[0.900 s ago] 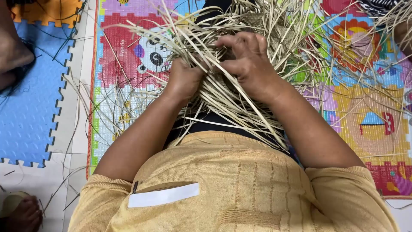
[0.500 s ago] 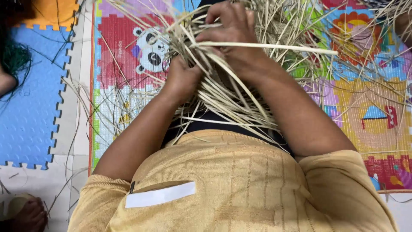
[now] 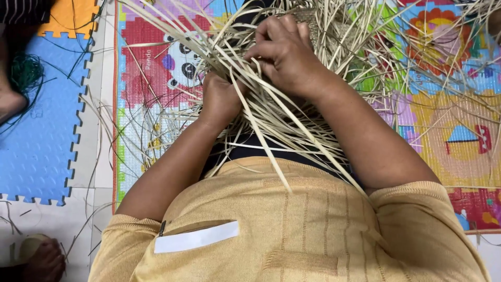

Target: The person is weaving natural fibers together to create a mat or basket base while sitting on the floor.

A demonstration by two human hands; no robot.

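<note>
a tangle of pale straw strips (image 3: 271, 112) is held in the lap, above the yellow shirt (image 3: 292, 230), with a patch of woven work (image 3: 326, 26) just beyond the fingers. the left hand (image 3: 219, 99) is clenched around a bunch of strips; the right hand (image 3: 284, 52) is curled, pinching strips between fingertips. loose ends are spread over the colourful play mat (image 3: 459, 141) and toward the blue foam tile (image 3: 36, 136). a stiff strip could be kinked or snapped if bent too sharply, and a wrong strand could be picked from so crowded a bundle, by which the weave would be loosened.
</note>
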